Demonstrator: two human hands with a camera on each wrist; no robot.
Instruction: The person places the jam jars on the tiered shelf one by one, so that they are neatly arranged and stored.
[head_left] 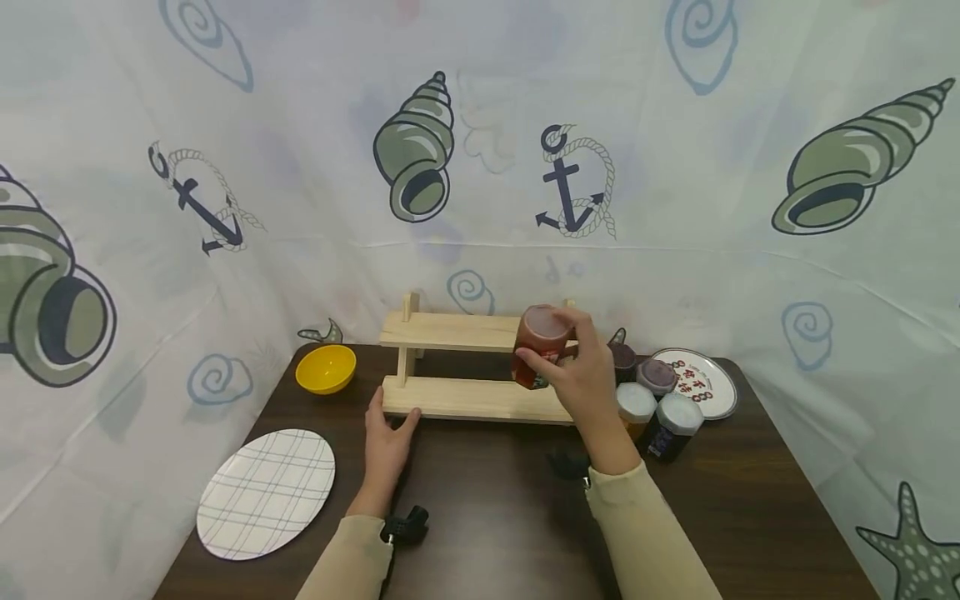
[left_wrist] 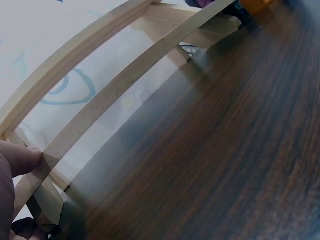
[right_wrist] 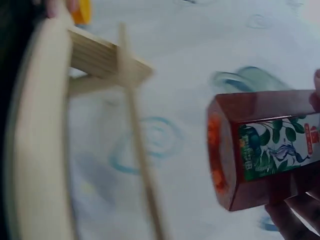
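My right hand (head_left: 587,375) grips a dark red faceted jar (head_left: 542,342) above the right part of a two-tier wooden rack (head_left: 480,398). In the right wrist view the jar (right_wrist: 270,150) is tipped on its side, its base towards the rack and its leafy printed label showing. My left hand (head_left: 387,442) holds the left end of the rack's lower shelf. The left wrist view shows the thumb (left_wrist: 25,157) against that shelf's front edge (left_wrist: 100,102), with fingertips low by the rack's foot.
Right of the rack stand several jars, among them a white-lidded dark jar (head_left: 678,417) and a white-lidded amber jar (head_left: 636,404). Behind them lies a round plate with red lettering (head_left: 712,383). A yellow bowl (head_left: 326,369) and a checked oval placemat (head_left: 266,496) lie at the left.
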